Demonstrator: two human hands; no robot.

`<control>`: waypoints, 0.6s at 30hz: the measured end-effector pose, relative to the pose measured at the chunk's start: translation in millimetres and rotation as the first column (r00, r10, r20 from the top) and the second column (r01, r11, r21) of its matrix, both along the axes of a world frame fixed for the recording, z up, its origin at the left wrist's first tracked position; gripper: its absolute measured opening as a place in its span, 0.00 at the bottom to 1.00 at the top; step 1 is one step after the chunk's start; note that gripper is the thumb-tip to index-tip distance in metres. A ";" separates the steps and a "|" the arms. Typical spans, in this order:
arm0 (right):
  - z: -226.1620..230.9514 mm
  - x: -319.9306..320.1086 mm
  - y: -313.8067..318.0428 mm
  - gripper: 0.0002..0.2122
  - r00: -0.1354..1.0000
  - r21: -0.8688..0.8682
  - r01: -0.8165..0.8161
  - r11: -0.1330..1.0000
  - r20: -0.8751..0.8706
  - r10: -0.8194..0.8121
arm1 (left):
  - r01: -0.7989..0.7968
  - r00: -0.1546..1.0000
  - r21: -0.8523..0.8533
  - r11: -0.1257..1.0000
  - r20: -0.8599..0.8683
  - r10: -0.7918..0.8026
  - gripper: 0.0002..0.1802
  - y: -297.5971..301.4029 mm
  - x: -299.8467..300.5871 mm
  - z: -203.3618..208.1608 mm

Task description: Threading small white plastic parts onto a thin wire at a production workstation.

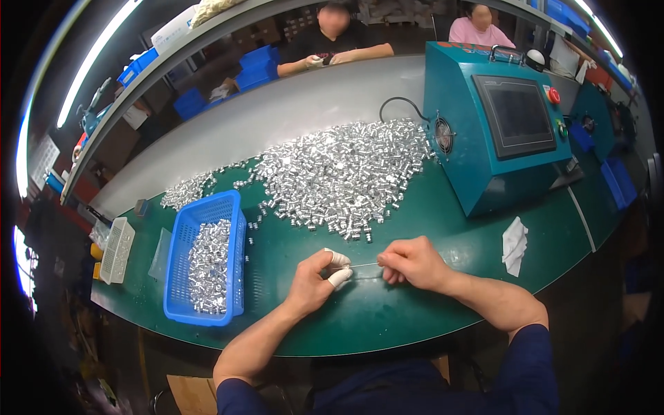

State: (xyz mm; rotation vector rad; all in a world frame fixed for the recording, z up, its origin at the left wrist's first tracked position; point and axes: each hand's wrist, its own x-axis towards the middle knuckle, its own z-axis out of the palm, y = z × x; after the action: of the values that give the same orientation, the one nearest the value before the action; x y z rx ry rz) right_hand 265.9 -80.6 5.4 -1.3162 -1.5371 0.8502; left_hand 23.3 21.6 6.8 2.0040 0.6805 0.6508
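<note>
My left hand [315,280] is closed in a pinch, with white finger covers on its thumb and forefinger. What sits between those fingertips is hidden. My right hand [417,263] grips a thin metal rod [364,265], which runs level across to the left fingertips. Both hands are just above the green tabletop [415,315], near its front edge. Beyond them lies a big heap of small silvery metal fittings [339,176]. To the left of my left hand, a blue plastic basket [238,277] holds many more of these fittings [209,270].
A teal machine [460,138] with a dark screen and red button stands at the back right. A crumpled white cloth [514,246] lies right of my hands. A white basket [116,250] stands at far left. Two people [335,48] sit across the bench.
</note>
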 end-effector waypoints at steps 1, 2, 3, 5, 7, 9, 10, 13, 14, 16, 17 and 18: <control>0.7 -0.4 0.4 0.06 0.917 -0.480 -0.129 0.868 -0.390 -0.080 | 0.005 1.000 -0.003 1.000 -0.001 -0.005 0.10 -0.7 -0.3 1.4; -0.7 0.6 0.4 0.06 0.917 -0.482 -0.125 0.867 -0.390 -0.085 | 0.014 1.000 0.080 0.997 -0.010 -0.013 0.09 0.2 -1.2 2.9; -3.0 1.9 0.8 0.07 0.899 -0.509 -0.179 0.842 -0.433 -0.071 | 0.024 1.000 0.162 0.987 -0.020 -0.021 0.08 0.4 -0.9 4.2; -4.1 -2.0 -1.1 0.07 0.877 -0.535 -0.235 0.812 -0.476 -0.059 | -0.015 1.000 -0.033 0.999 -0.010 0.015 0.08 -1.3 1.8 8.7; -2.5 -14.0 -6.6 0.07 0.975 -0.080 0.053 0.995 -0.213 -0.069 | -0.046 0.998 -0.453 0.890 0.024 0.063 0.08 0.1 1.4 4.5; -5.2 -7.5 -1.2 0.08 0.996 0.250 0.042 0.967 0.066 -0.060 | -0.021 0.999 -0.507 0.862 0.024 0.038 0.08 7.3 -1.7 1.2; -6.4 -3.9 1.4 0.08 0.935 0.538 -0.070 0.840 0.330 -0.134 | 0.001 1.000 -0.557 0.831 0.025 0.016 0.09 9.4 -2.0 0.0; -8.5 0.5 2.1 0.08 0.898 0.534 -0.153 0.832 0.427 -0.109 | 0.021 0.999 -0.556 0.831 0.051 0.009 0.09 9.2 -3.9 -7.0; -6.2 -2.6 0.3 0.08 0.897 0.531 -0.154 0.833 0.428 -0.106 | 0.020 0.999 -0.559 0.829 0.051 0.010 0.09 6.3 -3.2 -4.8; 1.3 -12.2 -3.8 0.09 0.979 -0.308 -0.026 0.951 -0.202 -0.039 | 0.009 0.999 0.042 0.999 -0.052 -0.007 0.09 -0.5 -1.3 3.4; -2.6 -9.8 -2.6 0.09 0.979 -0.309 -0.025 0.951 -0.200 -0.039 | 0.009 0.999 0.041 0.999 -0.050 -0.007 0.09 -0.2 -0.7 3.1; -10.0 -5.6 0.6 0.10 0.939 -0.390 -0.097 0.916 -0.341 -0.046 | 0.022 0.999 0.061 0.998 -0.028 -0.020 0.09 0.7 -0.2 2.4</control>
State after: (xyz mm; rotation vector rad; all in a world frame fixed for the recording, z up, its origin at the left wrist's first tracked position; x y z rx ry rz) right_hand 260.2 -79.9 -4.6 -1.3426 -1.1394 1.3915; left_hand 23.1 22.3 9.2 2.0769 0.6620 0.6393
